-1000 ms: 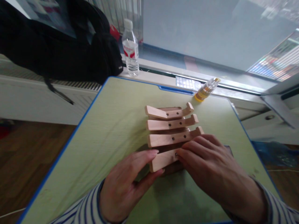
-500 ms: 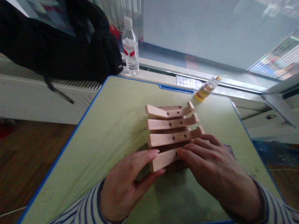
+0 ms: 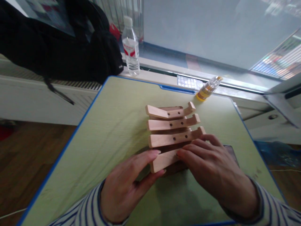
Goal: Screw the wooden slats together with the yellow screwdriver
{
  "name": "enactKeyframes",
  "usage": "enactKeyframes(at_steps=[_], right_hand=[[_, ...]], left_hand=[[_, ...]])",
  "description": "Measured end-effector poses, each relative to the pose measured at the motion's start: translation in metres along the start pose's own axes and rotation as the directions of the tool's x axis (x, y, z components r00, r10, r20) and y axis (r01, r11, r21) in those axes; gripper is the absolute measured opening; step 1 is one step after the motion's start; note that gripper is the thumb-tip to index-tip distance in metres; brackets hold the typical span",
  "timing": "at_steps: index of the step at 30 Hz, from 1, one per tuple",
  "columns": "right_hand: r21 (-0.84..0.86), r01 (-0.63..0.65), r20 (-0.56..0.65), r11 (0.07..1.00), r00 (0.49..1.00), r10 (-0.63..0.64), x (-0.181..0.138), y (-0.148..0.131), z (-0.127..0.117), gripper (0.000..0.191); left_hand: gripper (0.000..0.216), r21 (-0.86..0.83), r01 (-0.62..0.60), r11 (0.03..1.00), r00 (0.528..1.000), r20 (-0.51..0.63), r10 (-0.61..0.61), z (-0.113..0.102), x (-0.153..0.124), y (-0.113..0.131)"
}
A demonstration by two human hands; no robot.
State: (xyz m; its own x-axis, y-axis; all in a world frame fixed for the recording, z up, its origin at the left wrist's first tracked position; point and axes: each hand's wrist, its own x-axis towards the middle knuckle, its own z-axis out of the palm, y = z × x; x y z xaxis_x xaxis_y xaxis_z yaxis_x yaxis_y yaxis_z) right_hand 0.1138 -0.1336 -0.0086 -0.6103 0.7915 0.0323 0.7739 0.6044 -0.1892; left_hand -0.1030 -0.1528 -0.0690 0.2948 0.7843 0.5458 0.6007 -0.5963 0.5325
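Several pale wooden hooks lie side by side, each with an upturned right end. The nearest wooden hook (image 3: 163, 160) is tilted, its left end pinched between the thumb and fingers of my left hand (image 3: 124, 185). My right hand (image 3: 216, 169) is closed over the right part of that same hook, with a fingertip at its screw hole; its right end is hidden under the fingers. Beyond it sit a third hook (image 3: 162, 140), a middle hook (image 3: 161, 125) and the farthest hook (image 3: 157, 111), with dark holes showing. Darker brown wood (image 3: 175, 169) shows beneath the nearest hook.
The pale green table (image 3: 94, 150) has a blue edge. A yellow-capped clear bottle (image 3: 207, 90) stands at its far right. On the sill are a water bottle (image 3: 131, 50) and a black bag (image 3: 94, 53). A dark flat object (image 3: 231, 153) shows partly behind my right hand.
Both hands keep their hold on the nearest hook. My right hand has shifted very slightly left; the hooks look unchanged.
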Motion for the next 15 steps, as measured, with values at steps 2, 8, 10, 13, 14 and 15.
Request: enactKeyframes(at_steps=[2,8,10,13,14,15], right_hand=[[0.012,-0.006,-0.006,1.0,1.0,0.006,-0.0008,-0.001,0.0005,0.005],[0.032,0.0,-0.021,0.999,1.0,0.0,0.0012,-0.003,0.0006,0.01],[0.033,0.016,-0.023,0.999,1.0,-0.015,0.0022,-0.0024,0.0014,0.012],[0.039,0.038,-0.022,0.999,0.999,-0.037,0.0021,-0.0012,0.0031,0.014],[0.039,0.043,-0.024,0.998,0.999,-0.043,0.0017,-0.001,0.0035,0.015],[0.038,0.046,-0.025,0.998,0.999,-0.045,0.0012,-0.0012,0.0036,0.015]], left_hand=[[0.032,0.004,-0.004,1.0,1.0,-0.006,0.004,0.0003,-0.0002,0.0],[0.032,-0.023,0.003,1.0,1.0,-0.009,-0.003,-0.0002,-0.0014,-0.0001],[0.031,-0.03,0.002,1.0,1.0,-0.003,-0.002,-0.0005,-0.0006,-0.0002],[0.032,-0.035,-0.003,0.999,1.0,-0.003,0.003,-0.0004,0.0002,-0.0001],[0.033,-0.039,-0.005,0.999,1.0,-0.003,0.005,-0.0002,0.0001,0.0],[0.033,-0.042,-0.006,0.999,1.0,-0.001,0.006,0.0001,-0.0002,0.0]])
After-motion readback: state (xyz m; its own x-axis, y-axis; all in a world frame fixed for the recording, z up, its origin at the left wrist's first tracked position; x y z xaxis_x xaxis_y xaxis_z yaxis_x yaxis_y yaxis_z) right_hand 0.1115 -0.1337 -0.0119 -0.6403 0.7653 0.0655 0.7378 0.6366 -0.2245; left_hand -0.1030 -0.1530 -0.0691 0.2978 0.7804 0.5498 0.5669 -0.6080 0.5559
